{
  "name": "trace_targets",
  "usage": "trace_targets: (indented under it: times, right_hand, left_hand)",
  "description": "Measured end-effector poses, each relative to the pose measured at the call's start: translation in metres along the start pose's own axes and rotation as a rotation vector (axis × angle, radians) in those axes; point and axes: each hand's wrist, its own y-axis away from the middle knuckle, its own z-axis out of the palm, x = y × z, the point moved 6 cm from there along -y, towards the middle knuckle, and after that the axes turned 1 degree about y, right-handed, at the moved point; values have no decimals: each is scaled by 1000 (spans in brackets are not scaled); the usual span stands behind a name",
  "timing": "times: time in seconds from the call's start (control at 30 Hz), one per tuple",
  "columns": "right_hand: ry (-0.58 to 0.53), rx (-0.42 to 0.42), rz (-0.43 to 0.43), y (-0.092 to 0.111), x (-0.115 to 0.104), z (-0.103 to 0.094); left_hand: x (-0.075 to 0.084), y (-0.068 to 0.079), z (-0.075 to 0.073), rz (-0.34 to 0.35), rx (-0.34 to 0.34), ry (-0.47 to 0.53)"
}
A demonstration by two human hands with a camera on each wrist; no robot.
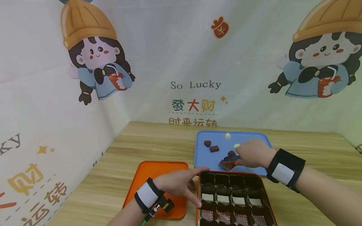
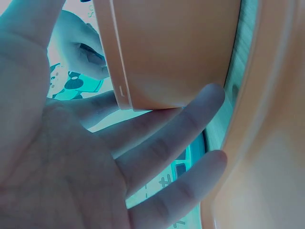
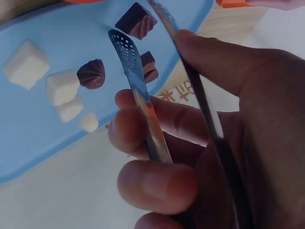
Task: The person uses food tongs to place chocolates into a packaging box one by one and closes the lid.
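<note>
My right hand (image 1: pixel 253 153) holds metal tongs (image 1: pixel 232 158) with perforated tips over the blue tray (image 1: pixel 202 160). In the right wrist view the tongs' tips stand apart, near a dark ridged chocolate (image 3: pixel 136 21). Other dark chocolates (image 3: pixel 91 74) and white chocolates (image 3: pixel 27 65) lie on the same tray. My left hand (image 1: pixel 176 183) touches the left side of a compartment box (image 1: pixel 207 179), thumb and index finger spread along its edge. Seen in the left wrist view, its fingers (image 2: pixel 167 143) are extended beside the box's orange wall (image 2: pixel 176 52).
An orange tray (image 1: pixel 161 169) lies under my left forearm, left of the box. White pieces (image 1: pixel 223 199) fill one row of the box's brown compartments. Behind the wooden table (image 1: pixel 158 141) hangs a printed cloth (image 1: pixel 152 103).
</note>
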Motion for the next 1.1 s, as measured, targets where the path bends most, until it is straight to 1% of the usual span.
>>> trace_targets:
  times: [0.13, 0.23, 0.33, 0.47, 0.53, 0.63, 0.77, 0.9, 1.0, 1.1]
  right_hand:
    - [10, -1, 18, -3, -3, 4]
    - [20, 38, 13, -3, -5, 3]
    - [55, 88, -9, 1, -6, 1]
    - [62, 130, -5, 12, -4, -7]
    - [38, 154, 5, 21, -2, -13]
    - [7, 194, -5, 36, -3, -24]
    - [-13, 231, -46, 56, -10, -37]
    - [-19, 252, -109, 69, -24, -48]
    - [-57, 233, -180, 74, -40, -51]
    - [-81, 163, -239, 74, -60, -49]
  left_hand:
    - [-1, -1, 3, -15, -10, 27]
    - [-2, -2, 3, -25, -10, 30]
    - [-3, -3, 3, -22, -9, 38]
    - [-3, -2, 4, -6, -23, 47]
    - [-2, 0, 3, 0, -34, 66]
    - [-1, 1, 0, 0, -47, 96]
    - [0, 1, -4, -5, -47, 106]
    - [0, -1, -6, -7, -45, 113]
    - [-2, -2, -6, -11, -34, 135]
    - [-3, -2, -6, -10, -23, 149]
